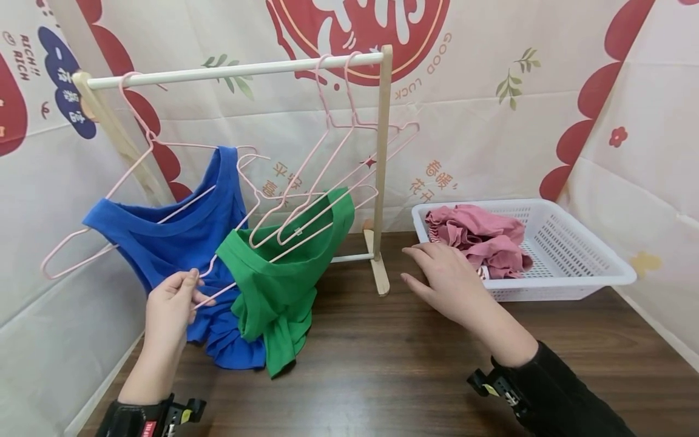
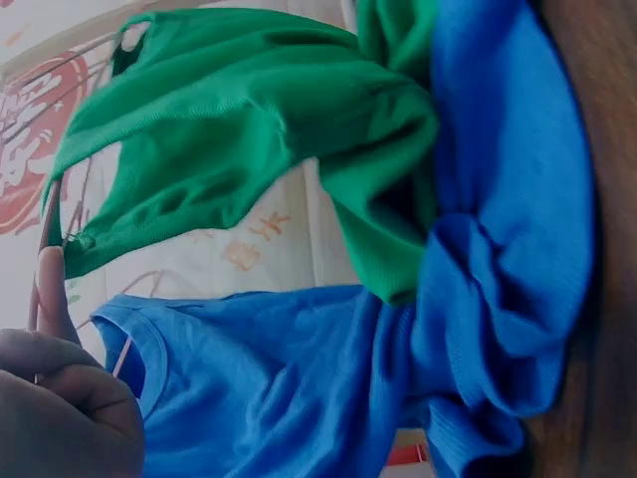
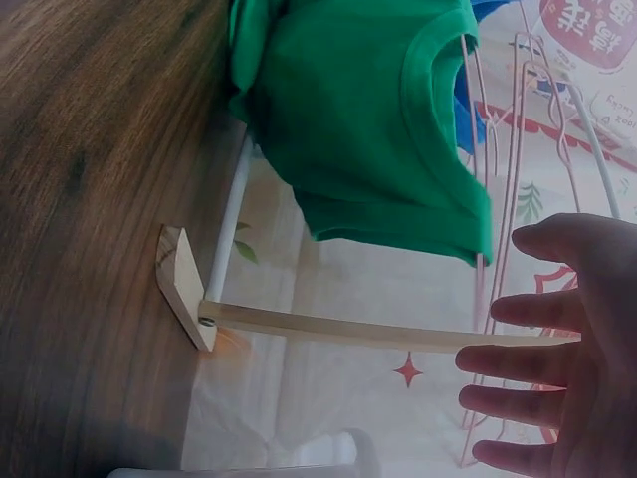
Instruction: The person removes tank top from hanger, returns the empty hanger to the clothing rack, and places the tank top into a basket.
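My left hand (image 1: 173,300) pinches the lower left end of a pink hanger (image 1: 221,294). A green shirt (image 1: 273,276) hangs on that hanger, its neckline spread around the wire. Behind it a blue shirt (image 1: 180,233) hangs from another pink hanger on the rack's rail, and its lower part bunches on the table. My right hand (image 1: 450,279) is in the air in front of the basket's left side, fingers extended and holding nothing. In the right wrist view the fingers (image 3: 518,365) are spread apart, with the green shirt beyond them.
A small clothes rack has a white rail (image 1: 235,71) and wooden posts (image 1: 382,145). Two bare pink hangers (image 1: 349,121) hang near its right end. On the wooden table (image 1: 382,364) at right stands a white basket (image 1: 568,282) with pink clothing (image 1: 486,233) in it. Printed cloth surrounds the table.
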`<move>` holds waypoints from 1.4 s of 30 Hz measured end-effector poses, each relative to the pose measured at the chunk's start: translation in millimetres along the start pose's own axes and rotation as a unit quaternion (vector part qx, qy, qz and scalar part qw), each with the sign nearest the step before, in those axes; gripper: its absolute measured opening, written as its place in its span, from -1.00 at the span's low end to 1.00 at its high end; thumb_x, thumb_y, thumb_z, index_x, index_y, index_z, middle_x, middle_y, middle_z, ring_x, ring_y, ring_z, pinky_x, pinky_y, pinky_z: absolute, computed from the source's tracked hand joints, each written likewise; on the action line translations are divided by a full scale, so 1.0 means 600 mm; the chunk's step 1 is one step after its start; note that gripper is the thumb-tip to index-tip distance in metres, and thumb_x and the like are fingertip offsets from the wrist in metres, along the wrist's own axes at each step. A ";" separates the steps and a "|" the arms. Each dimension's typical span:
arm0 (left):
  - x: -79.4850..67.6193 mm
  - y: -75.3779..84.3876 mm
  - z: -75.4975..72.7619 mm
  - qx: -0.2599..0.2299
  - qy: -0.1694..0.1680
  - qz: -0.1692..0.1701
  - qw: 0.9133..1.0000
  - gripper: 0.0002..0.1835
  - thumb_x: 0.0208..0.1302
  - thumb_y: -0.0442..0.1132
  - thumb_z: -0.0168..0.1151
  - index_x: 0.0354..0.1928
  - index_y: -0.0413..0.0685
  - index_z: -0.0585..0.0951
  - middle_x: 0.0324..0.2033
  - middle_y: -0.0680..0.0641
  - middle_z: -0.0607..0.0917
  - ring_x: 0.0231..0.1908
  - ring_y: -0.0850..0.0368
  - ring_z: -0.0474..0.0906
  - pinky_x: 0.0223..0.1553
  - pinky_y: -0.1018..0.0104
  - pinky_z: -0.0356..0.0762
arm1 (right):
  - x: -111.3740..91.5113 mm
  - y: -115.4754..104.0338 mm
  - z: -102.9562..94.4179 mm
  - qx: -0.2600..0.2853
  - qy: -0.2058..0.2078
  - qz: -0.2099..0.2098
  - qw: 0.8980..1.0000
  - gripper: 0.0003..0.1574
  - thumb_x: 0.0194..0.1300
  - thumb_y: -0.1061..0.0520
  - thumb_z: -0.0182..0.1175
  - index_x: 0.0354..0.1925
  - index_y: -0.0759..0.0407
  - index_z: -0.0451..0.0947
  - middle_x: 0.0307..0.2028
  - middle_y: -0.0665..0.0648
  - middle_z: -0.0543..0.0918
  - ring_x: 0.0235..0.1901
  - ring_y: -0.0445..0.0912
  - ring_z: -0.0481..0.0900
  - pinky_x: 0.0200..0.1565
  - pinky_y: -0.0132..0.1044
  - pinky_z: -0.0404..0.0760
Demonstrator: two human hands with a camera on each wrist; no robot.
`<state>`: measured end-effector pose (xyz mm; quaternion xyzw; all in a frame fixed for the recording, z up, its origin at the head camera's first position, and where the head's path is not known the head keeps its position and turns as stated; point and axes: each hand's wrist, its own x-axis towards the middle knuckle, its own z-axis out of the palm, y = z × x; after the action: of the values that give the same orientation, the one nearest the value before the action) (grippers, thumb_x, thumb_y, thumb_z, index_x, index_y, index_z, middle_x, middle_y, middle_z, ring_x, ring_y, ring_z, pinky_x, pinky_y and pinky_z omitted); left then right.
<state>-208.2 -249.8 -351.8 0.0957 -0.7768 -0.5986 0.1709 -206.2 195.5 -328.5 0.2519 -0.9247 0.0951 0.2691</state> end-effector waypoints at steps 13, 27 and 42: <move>-0.008 -0.018 0.007 0.014 -0.080 0.028 0.996 -0.58 0.46 0.03 0.06 -0.31 -0.23 0.54 -0.71 -0.02 0.63 -0.84 0.20 0.34 -0.82 0.40 0.19 | 0.006 0.001 0.017 0.010 0.030 -0.008 0.999 -0.45 0.24 -0.07 0.28 0.08 0.24 0.56 0.02 0.25 0.59 0.06 0.19 0.50 0.09 0.12 0.41; -0.016 -0.017 0.030 0.032 -0.144 0.017 0.989 -0.52 0.44 0.05 0.08 -0.23 -0.34 0.56 -0.66 -0.13 0.64 -0.83 0.18 0.30 -0.80 0.35 0.24 | 0.014 -0.012 0.038 0.067 0.001 0.044 0.997 -0.28 0.27 -0.05 0.28 0.28 0.26 0.39 0.26 0.30 0.42 0.27 0.21 0.31 0.23 0.22 0.23; -0.021 -0.012 0.039 0.064 -0.187 0.026 0.980 -0.57 0.46 -0.03 0.08 -0.20 -0.36 0.56 -0.68 -0.14 0.60 -0.83 0.17 0.26 -0.79 0.37 0.21 | 0.007 -0.011 0.053 0.075 -0.057 0.094 0.991 -0.52 0.29 0.01 0.28 0.08 0.26 0.55 -0.13 0.20 0.61 -0.07 0.12 0.52 -0.01 0.04 0.47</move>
<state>-206.0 -226.1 -366.0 -0.0276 -0.8337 -0.5506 0.0321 -220.2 178.2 -352.9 0.1879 -0.9485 0.1743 0.1862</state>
